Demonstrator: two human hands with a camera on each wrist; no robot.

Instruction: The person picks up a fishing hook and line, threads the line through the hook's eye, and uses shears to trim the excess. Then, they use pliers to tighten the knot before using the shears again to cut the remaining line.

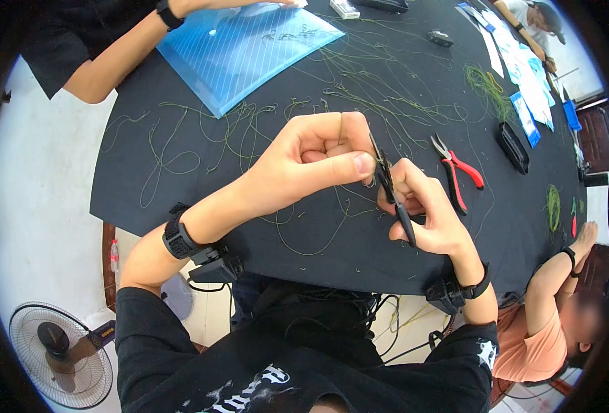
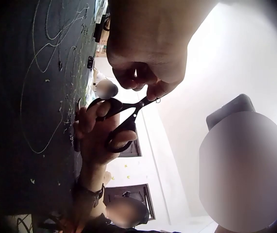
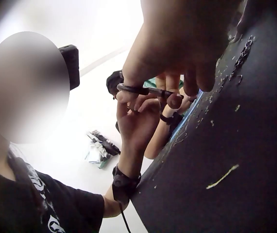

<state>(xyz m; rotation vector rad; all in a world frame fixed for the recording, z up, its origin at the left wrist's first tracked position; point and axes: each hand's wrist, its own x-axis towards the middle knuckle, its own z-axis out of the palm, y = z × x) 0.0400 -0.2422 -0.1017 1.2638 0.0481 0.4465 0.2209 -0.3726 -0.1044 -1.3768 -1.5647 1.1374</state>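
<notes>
My left hand [image 1: 297, 162] pinches a thin green line [image 1: 341, 131] between thumb and forefinger, and the line passes across the forefinger. What lies inside those fingers is mostly hidden, though a tiny loop [image 2: 158, 100] shows by the fingertips in the left wrist view. In my right hand [image 1: 432, 206] I hold black-handled scissors [image 1: 405, 224], with thumb and fingers through the handle rings. The left wrist view shows the handles spread and the blades [image 2: 148, 101] right at the left fingertips. Both hands are raised over the black table's [image 1: 249, 241] near side.
Red-handled pliers [image 1: 468, 169] lie right of my hands. Loose green lines [image 1: 170, 162] spread over the tabletop. A blue folder [image 1: 215, 69] with small dark hooks [image 1: 290, 33] is at back left, beside another person's arm [image 1: 122, 51]. A black tray [image 1: 513, 146] stands at right.
</notes>
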